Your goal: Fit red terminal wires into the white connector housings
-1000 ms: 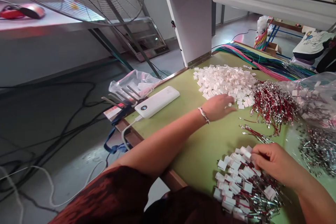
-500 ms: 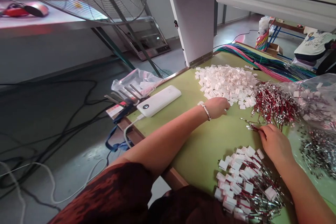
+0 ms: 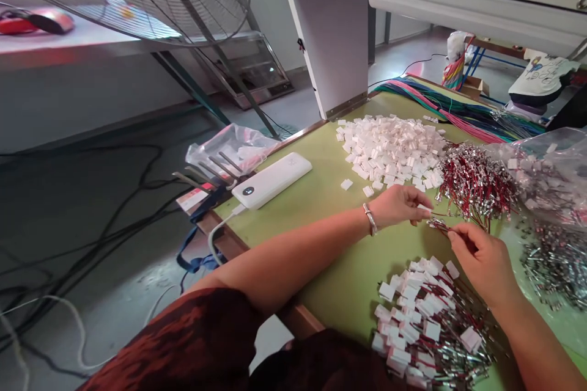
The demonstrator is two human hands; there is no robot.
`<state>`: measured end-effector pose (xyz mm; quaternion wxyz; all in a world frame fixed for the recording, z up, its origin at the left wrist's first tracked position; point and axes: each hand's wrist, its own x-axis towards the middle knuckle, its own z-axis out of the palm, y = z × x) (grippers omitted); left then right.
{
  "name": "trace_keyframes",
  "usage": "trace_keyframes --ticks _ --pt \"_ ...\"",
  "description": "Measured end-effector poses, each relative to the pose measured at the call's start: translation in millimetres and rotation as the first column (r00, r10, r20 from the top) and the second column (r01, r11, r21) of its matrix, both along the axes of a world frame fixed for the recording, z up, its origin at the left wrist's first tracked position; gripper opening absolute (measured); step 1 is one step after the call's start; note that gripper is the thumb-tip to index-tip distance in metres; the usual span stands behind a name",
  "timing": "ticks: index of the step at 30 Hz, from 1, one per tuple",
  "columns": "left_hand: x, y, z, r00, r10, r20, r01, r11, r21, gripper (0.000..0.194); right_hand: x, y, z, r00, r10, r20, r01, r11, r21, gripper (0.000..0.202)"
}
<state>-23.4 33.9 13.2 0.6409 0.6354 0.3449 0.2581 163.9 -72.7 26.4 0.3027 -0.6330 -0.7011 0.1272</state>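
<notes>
Our left hand [image 3: 398,206] has left the white plastic connector heap [image 3: 393,148], now pinching one housing; our right hand [image 3: 481,256] pinches a red terminal wire [image 3: 441,226] beside it.

Bench [image 3: 348,256]: left grip [image 3: 401,204] and right grip [image 3: 481,259] near its middle. Loose connector housings [image 3: 394,149] behind left grip; power bank [image 3: 271,179] to its left. Wire bundle [image 3: 479,183] behind right grip; assembled leads [image 3: 426,324] before it; terminals [image 3: 554,266] to its right.
</notes>
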Motion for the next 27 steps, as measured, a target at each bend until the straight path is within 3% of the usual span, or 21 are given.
trace_keyframes --ticks 3,6,12,15,18,23,27 --pt "8.7 -8.2 -8.4 0.976 0.044 0.211 0.020 0.956 -0.292 0.012 -3.4 -1.6 0.1 0.998 -0.001 -0.068 -0.001 1.000 -0.030 0.022" --pt "10.4 -10.2 -11.6 0.957 0.112 0.269 0.008 0.913 -0.408 0.012 -1.7 -1.7 -2.0 0.994 0.006 -0.106 -0.015 0.996 -0.083 0.025" --pt "8.7 -9.4 -10.1 0.940 0.046 0.338 0.104 0.905 -0.412 0.020 -0.7 -2.0 -3.6 0.996 0.024 -0.088 -0.032 0.995 -0.090 0.025" --pt "8.5 -9.8 -10.4 0.937 0.034 0.348 0.127 0.895 -0.427 0.029 -0.9 -1.9 -5.0 0.998 0.019 -0.061 -0.022 0.999 -0.041 0.022" --pt "7.8 -9.4 -11.9 0.940 0.021 0.339 0.140 0.886 -0.442 0.023 1.2 -1.4 -7.9 1.000 0.008 -0.001 -0.008 0.999 0.036 0.018" --pt "7.2 -8.2 -14.1 0.950 -0.014 0.311 0.153 0.890 -0.429 0.024 4.5 -1.3 -10.6 0.967 0.011 0.255 -0.069 0.973 0.219 0.016" --pt "7.4 -8.2 -12.4 0.966 -0.093 0.242 0.184 0.904 -0.386 0.031 0.6 -2.6 -8.7 0.840 -0.055 0.540 -0.161 0.925 0.345 0.023"
